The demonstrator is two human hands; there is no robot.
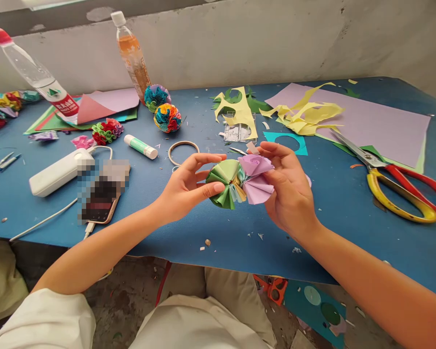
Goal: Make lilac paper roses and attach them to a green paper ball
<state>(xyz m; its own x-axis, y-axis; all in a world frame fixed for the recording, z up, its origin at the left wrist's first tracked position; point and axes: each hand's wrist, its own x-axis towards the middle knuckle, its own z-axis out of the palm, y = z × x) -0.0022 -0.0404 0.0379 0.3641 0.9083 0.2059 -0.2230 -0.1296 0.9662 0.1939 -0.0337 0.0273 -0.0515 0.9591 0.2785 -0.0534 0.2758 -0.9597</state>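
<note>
Above the blue table, both hands hold a folded paper flower (223, 182) made of pleated fans. My left hand (189, 186) pinches its green side between thumb and fingers. On the other side, my right hand (288, 189) grips the lilac pleats, its fingers partly behind the paper. Pale blue and yellow folds show in the flower's middle. A small pale paper strip (253, 148) sticks up by my right fingertips. Just behind the hands lie a tape ring (170, 151) and a piece of turquoise paper (301, 144) with a round hole.
Large scissors (403, 179) lie at the right beside a lilac sheet (388, 116) and yellow offcuts (312, 116). A glue stick (141, 147), a phone (107, 194), a white power bank (60, 173), finished paper balls (167, 118) and two bottles (134, 60) occupy the left.
</note>
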